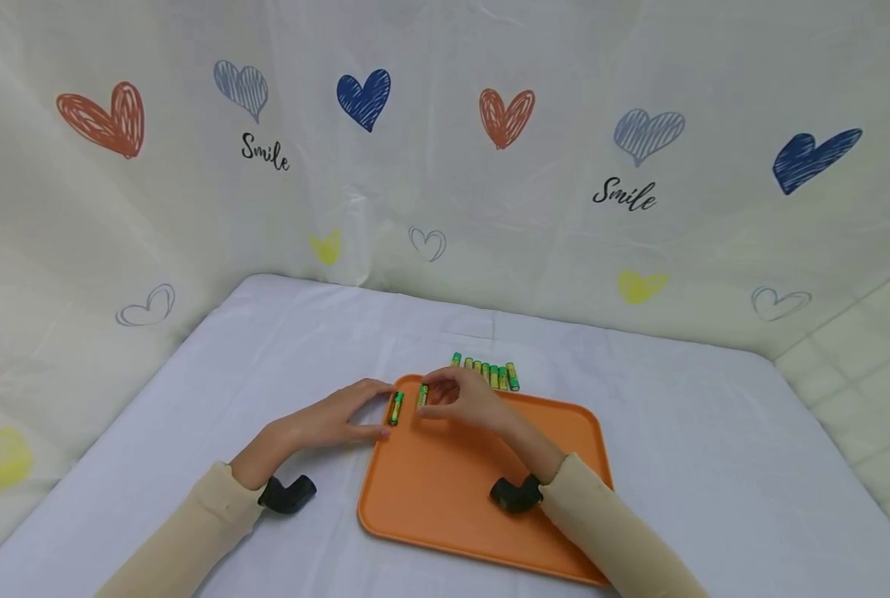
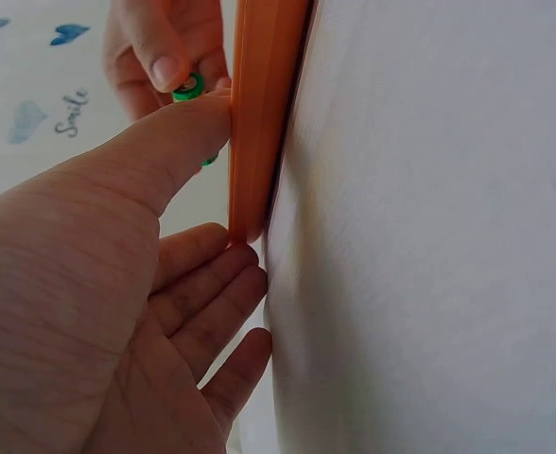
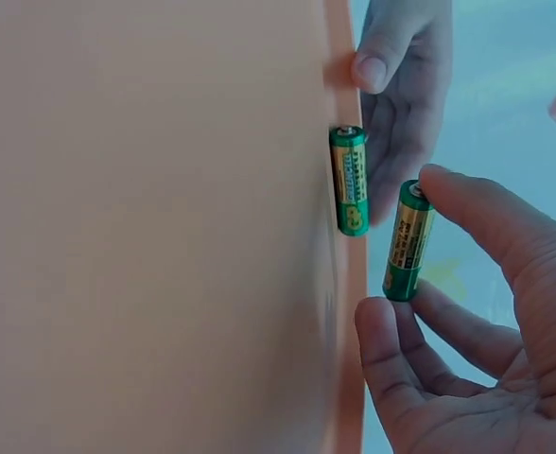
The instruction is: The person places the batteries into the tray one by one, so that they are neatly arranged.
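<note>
Right-wrist view: the right hand (image 1: 471, 402) pinches a cylindrical battery (image 3: 408, 241) by its two ends, over the far left corner of the orange tray (image 1: 437, 498); whether it touches the tray I cannot tell. It should handle as light and rigid, with a smooth jacket liable to slip or roll, so the ends or mid-barrel look like sound holds. Gold wraps its middle, with dark print; green bands both ends. A matching GP Greencell cell (image 3: 351, 180) lies along the tray's left rim, beside the left hand (image 1: 333, 419), whose extended fingers grip nothing. More batteries (image 1: 494, 377) line up beyond the tray's far edge.
</note>
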Demonstrator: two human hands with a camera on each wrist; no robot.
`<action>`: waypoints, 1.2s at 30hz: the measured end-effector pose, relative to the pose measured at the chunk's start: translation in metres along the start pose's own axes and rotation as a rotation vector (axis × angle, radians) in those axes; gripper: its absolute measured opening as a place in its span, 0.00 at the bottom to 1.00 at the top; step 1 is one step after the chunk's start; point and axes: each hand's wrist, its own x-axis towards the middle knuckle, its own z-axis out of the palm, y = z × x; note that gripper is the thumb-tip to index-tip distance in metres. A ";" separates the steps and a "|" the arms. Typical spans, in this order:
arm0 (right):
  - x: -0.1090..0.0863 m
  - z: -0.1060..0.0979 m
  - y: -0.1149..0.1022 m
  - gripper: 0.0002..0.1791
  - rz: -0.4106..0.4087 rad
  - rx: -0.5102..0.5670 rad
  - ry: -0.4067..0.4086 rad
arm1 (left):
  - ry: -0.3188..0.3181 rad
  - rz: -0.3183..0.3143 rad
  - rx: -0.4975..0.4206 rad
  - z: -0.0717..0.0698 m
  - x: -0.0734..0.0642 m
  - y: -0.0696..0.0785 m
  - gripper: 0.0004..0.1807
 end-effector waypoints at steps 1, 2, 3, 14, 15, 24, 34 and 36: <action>0.001 0.001 0.000 0.27 -0.003 -0.003 -0.004 | 0.000 0.001 0.000 0.000 0.000 0.000 0.39; 0.002 0.002 0.000 0.27 0.009 -0.004 -0.010 | 0.000 0.001 -0.001 0.000 0.000 0.000 0.39; 0.003 0.004 0.000 0.27 0.016 -0.002 -0.015 | 0.000 0.002 -0.002 0.000 0.000 0.000 0.39; 0.010 0.013 0.000 0.24 0.068 -0.010 -0.071 | 0.007 0.031 -0.012 0.001 0.001 -0.002 0.39; 0.011 0.014 -0.001 0.24 0.066 -0.014 -0.075 | 0.007 0.031 -0.010 0.001 0.001 -0.002 0.39; 0.017 0.021 -0.002 0.24 0.050 -0.082 -0.086 | 0.008 0.027 -0.002 -0.001 0.000 -0.001 0.39; 0.019 0.026 -0.005 0.24 0.071 -0.098 -0.063 | 0.012 0.021 -0.001 -0.001 -0.001 -0.001 0.39; 0.018 0.026 -0.005 0.24 0.073 -0.103 -0.065 | 0.011 0.025 -0.002 0.000 0.000 -0.002 0.39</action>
